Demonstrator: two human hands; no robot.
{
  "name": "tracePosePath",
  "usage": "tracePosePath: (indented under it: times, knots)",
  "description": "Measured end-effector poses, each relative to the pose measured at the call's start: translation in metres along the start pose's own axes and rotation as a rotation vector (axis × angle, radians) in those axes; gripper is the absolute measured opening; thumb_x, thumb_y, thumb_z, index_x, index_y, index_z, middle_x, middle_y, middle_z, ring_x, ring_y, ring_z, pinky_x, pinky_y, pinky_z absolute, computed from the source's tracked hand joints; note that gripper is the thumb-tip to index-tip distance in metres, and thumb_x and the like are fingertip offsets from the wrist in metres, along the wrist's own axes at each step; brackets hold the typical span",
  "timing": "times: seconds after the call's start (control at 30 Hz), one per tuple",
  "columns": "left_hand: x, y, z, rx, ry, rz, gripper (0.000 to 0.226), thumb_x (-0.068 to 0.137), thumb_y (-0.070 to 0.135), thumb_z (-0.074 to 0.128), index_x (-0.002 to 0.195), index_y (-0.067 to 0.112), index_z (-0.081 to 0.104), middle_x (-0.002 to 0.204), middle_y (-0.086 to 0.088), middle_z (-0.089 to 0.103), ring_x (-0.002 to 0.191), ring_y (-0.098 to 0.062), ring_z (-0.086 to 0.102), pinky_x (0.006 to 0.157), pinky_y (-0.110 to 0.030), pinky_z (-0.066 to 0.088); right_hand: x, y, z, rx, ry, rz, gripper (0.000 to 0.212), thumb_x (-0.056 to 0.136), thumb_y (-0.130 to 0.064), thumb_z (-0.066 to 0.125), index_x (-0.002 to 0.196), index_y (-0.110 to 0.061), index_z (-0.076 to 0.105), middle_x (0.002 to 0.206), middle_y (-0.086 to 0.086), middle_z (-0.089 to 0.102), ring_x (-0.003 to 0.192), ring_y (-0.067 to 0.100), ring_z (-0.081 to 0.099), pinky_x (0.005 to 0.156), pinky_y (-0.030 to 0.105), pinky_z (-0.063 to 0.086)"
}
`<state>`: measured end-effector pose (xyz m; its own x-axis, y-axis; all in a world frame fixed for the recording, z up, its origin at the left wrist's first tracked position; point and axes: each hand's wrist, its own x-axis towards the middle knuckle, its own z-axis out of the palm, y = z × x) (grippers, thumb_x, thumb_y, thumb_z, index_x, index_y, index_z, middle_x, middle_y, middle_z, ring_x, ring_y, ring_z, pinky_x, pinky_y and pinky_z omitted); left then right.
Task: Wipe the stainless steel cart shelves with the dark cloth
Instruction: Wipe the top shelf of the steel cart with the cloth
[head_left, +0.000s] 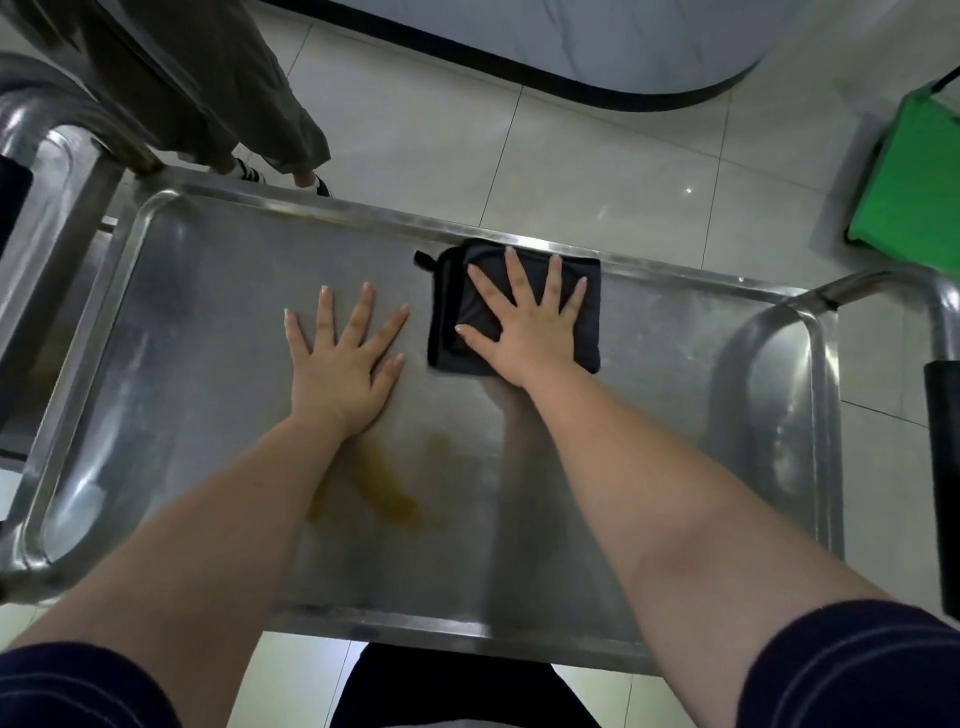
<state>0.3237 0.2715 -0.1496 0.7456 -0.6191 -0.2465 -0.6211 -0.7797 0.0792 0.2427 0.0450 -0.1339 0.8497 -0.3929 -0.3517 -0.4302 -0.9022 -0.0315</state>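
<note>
**Near edge.** A yellow-brown stain (384, 493) lies on the top shelf (208, 322) between your forearms, and it looks unwiped. Your left forearm passes just over it, so lowering that arm could smear the residue across the steel and onto your skin.

**Middle.** Your left hand (345, 358) lies flat on bare steel with the fingers spread wide, holding nothing. It steadies you, but it will likely leave palm marks on a surface you are meant to clean.

**Beyond it.** Your right hand (524, 332) presses flat on the folded dark cloth (451, 322), fingers spread and not gripping it. The cloth sits right of centre with its far edge against the far rim. With only an open palm on top, the folded layers may slip or open on a hard stroke (the small loop at its corner is loose too). A push outward could send the cloth over the rim.

**Far side.** Another person's feet (291, 179) stand just past the rim. No wheels are in view, so I cannot tell if the cart can roll. If it can, leaning on it may drive it toward them.
</note>
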Motion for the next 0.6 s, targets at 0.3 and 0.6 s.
tracePosePath:
  times: [0.3,0.6]
  knots:
    - [0.001,0.004,0.000,0.007,0.001,-0.014,0.059,0.095,0.065,0.000,0.152,0.050,-0.011,0.164,0.009,-0.014,0.150,-0.035,-0.014,0.114,-0.065,-0.010,-0.042,0.134,0.006,0.019,-0.018,0.320,0.078,0.081,-0.084,0.016,0.151,-0.054,-0.005,0.163,-0.010,-0.019,0.147,0.043,-0.018,0.113,0.069,-0.005]
    - [0.001,0.006,-0.003,0.032,-0.031,-0.039,0.058,0.098,0.062,0.003,0.151,0.048,-0.016,0.163,0.008,-0.018,0.149,-0.034,-0.018,0.115,-0.066,-0.008,0.016,-0.010,-0.003,0.061,0.043,0.132,0.076,0.084,-0.083,0.019,0.149,-0.055,-0.008,0.162,-0.008,-0.024,0.142,0.049,-0.026,0.107,0.073,-0.013]
